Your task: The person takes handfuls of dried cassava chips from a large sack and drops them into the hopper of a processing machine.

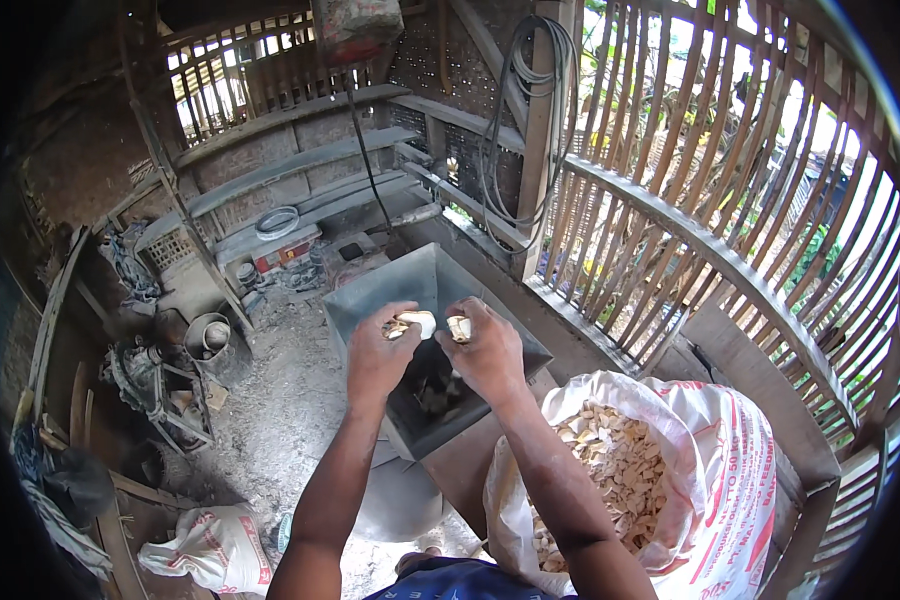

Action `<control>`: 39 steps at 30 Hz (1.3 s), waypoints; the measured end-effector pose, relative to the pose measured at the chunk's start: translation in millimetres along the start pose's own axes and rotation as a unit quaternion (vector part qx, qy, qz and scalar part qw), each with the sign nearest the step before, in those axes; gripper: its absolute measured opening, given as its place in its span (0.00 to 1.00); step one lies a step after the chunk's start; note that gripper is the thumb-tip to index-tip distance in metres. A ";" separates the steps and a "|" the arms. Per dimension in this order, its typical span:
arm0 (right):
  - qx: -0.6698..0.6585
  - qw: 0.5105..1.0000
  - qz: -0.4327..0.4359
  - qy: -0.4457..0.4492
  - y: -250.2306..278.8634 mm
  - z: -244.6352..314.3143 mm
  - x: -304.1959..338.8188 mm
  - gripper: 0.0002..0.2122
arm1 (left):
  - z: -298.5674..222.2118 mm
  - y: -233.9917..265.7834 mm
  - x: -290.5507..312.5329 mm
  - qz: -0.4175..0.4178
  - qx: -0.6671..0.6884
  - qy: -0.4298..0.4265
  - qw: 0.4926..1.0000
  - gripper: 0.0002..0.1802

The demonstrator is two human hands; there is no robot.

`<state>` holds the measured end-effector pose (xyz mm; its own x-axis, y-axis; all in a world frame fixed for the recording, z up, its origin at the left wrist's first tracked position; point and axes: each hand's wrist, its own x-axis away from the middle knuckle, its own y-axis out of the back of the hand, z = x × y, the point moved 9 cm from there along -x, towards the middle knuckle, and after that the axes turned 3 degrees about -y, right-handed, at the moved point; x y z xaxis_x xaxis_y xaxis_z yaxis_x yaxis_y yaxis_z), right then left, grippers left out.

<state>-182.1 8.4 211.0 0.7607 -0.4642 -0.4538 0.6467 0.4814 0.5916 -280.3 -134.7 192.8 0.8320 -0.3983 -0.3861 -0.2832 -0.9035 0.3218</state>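
Observation:
Both my hands are held up over a grey metal hopper [402, 280] with sloping walls and a dark opening at its bottom. My left hand [378, 348] is closed round pale dried chunks [420, 323], which look like cassava; one white end sticks out toward the middle. Opposite it, my right hand [486, 347] pinches another pale chunk [459, 328] between thumb and fingers. The two hands are a small gap apart. Beside my right forearm stands an open white woven sack [735, 480] with red print, filled with similar broken chunks [615, 465].
A slatted wooden fence [700, 200] closes the right side. On the left are a bucket [215, 345] and a rusty machine [150, 385] on a frame. Another white sack [215, 550] lies at lower left. A coiled hose [515, 110] hangs from a post. Pale dust covers the floor [280, 390].

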 end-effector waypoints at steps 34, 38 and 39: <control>0.362 0.890 0.155 -0.232 130.5 -117.9 347.3 0.56 | -23.8 -199.6 278.4 0.447 -0.073 -0.128 0.882 0.66; 0.357 0.879 0.151 -0.280 126.8 -122.7 343.6 0.61 | -18.1 -200.9 291.7 0.501 -0.136 -0.144 0.843 0.76; 0.338 0.883 0.141 -0.294 127.6 -122.5 339.2 0.62 | -10.5 -204.3 295.4 0.488 -0.115 -0.154 0.851 0.77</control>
<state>165.3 3.4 50.9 0.5975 -0.7977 0.0821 0.1041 0.1787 0.9784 28.4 -66.1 22.1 0.0785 -0.9963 -0.0348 -0.6382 -0.0770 0.7660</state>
